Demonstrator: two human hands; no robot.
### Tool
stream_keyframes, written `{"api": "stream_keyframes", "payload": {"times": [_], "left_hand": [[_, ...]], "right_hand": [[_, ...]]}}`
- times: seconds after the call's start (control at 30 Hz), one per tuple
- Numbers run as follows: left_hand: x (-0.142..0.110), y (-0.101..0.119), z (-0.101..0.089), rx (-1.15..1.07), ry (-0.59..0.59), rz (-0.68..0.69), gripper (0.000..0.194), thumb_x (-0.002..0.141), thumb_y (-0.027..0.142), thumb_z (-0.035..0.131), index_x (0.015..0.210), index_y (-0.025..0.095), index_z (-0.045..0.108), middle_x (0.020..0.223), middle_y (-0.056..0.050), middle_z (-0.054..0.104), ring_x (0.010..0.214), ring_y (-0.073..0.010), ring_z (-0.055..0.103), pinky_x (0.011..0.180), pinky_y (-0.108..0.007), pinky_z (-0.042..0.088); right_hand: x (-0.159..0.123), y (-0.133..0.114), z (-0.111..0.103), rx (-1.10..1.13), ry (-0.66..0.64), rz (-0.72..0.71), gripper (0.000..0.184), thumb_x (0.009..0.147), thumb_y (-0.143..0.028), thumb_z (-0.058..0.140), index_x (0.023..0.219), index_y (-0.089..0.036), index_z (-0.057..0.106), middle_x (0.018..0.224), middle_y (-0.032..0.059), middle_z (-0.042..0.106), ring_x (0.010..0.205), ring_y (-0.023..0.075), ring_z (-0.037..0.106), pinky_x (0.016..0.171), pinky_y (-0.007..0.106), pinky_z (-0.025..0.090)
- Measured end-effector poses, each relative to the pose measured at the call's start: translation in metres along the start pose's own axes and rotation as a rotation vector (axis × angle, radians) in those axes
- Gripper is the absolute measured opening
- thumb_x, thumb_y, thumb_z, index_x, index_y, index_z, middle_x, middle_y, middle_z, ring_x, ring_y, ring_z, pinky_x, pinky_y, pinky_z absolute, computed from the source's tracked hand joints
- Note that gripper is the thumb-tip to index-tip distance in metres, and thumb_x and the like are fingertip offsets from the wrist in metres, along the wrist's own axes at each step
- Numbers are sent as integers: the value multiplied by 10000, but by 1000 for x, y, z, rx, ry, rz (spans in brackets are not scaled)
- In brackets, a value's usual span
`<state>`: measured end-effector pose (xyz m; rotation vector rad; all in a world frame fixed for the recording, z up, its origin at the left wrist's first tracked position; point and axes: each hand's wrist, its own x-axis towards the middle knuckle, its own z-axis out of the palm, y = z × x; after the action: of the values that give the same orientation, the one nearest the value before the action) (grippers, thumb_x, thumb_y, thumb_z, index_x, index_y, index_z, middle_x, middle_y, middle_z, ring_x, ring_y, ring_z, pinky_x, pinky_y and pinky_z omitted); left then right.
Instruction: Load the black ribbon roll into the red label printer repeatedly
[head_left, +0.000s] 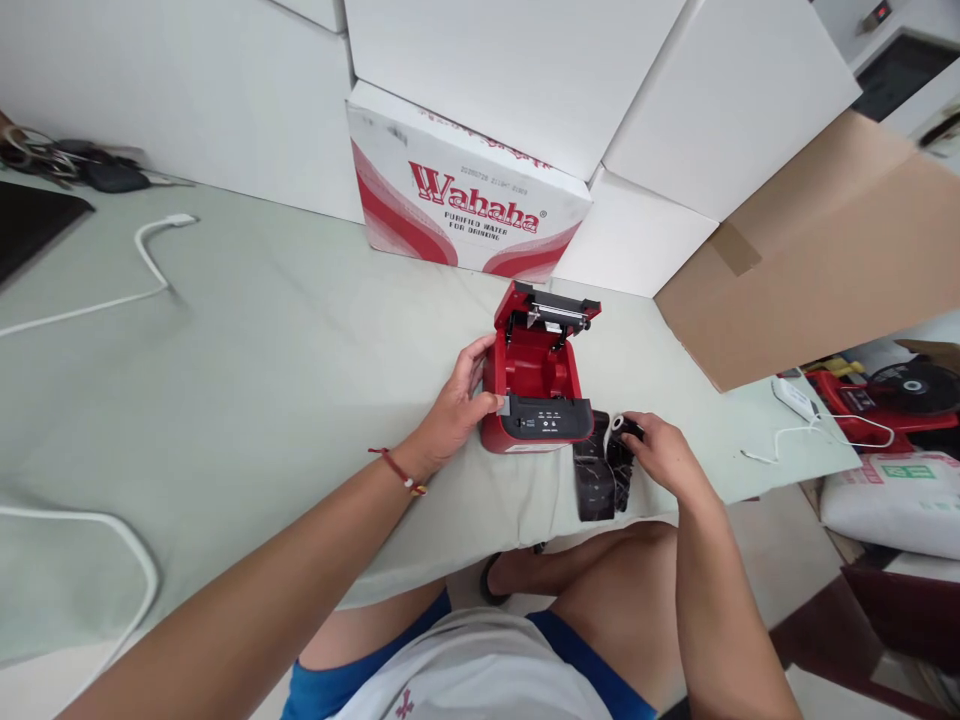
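Note:
A small red and black label printer (538, 425) sits on the cloth-covered table with its lid (551, 308) raised and its red inner bay exposed. My left hand (457, 405) grips its left side, thumb at the front corner and fingers along the wall. To the right of the printer, my right hand (660, 450) is closed on a small roll (619, 424), which shows a pale round end, a dark outer side and a loose pale strip. Beneath the roll lies a black marbled sheet or pouch (592, 482) near the table's front edge; I cannot tell which.
Behind the printer stands a white and red Wahaha carton (472, 195) against large white boxes (510, 70). A brown cardboard panel (817, 260) leans at right. White cables (154, 265) and keys (97, 170) lie left; a white plug (795, 400) lies right.

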<state>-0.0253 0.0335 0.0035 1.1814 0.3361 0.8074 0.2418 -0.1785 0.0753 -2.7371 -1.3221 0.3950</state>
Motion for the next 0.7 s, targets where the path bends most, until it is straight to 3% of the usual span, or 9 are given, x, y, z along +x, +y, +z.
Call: {"api": "stream_keyframes", "payload": {"times": [0.1,0.17,0.23,0.33,0.4,0.47,0.53,0.7], "left_hand": [[1,-2,0,-24,-9,-5,889,775,344,771,1583,306,403,1796,-84,394,1708,-349,312,1424,-551,261],[1,-2,0,-16,-17,-2,887,785,343,766,1590,304,396,1785,-88,412,1685,-343,354,1420,-555,261],[1,-3,0,-1,-19,10,871,796,337,755,1590,297,398,1776,-96,422,1671,-336,376,1415,-556,269],[2,-4,0,10,-22,32,854,800,329,744,1583,292,404,1775,-102,418,1673,-332,374,1406,-547,292],[2,-4,0,9,-25,38,852,803,329,743,1583,295,402,1773,-104,417,1674,-333,370,1400,-547,304],[3,-4,0,7,-28,38,852,807,334,751,1583,293,400,1776,-109,411,1680,-332,358,1401,-544,301],[3,-5,-1,5,-26,43,857,802,343,765,1577,282,403,1781,-118,399,1684,-331,348,1409,-538,281],[5,-9,-2,8,-33,69,850,804,336,770,1572,287,410,1780,-114,397,1678,-329,355,1415,-542,252]], "right_hand": [[-13,-3,-18,-23,-82,-22,411,972,-250,606,1341,-178,774,1324,159,795,1185,313,755,1055,425,554],[-31,-2,-47,-4,-189,-95,319,968,-302,660,1239,-218,807,1221,104,832,1090,281,781,983,384,590],[-51,-4,-85,45,-308,-295,359,1025,-453,661,1289,-248,792,1191,82,835,1004,255,790,897,359,619],[-73,-20,-138,49,-238,-562,320,1041,-487,702,1305,-330,791,1134,46,830,834,207,765,744,309,610],[-72,-42,-156,71,-171,-693,305,1042,-462,717,1321,-359,780,1115,30,827,672,167,696,602,293,554],[-60,-69,-157,80,-132,-747,282,1051,-443,704,1302,-337,777,1049,24,812,572,136,609,530,294,496],[-41,-96,-144,46,-113,-752,267,1053,-418,686,1268,-289,777,998,25,791,573,130,588,560,297,496],[3,-150,-93,-117,-27,-649,377,1019,-266,635,1379,-219,735,1234,87,796,903,218,746,816,356,559]]}}
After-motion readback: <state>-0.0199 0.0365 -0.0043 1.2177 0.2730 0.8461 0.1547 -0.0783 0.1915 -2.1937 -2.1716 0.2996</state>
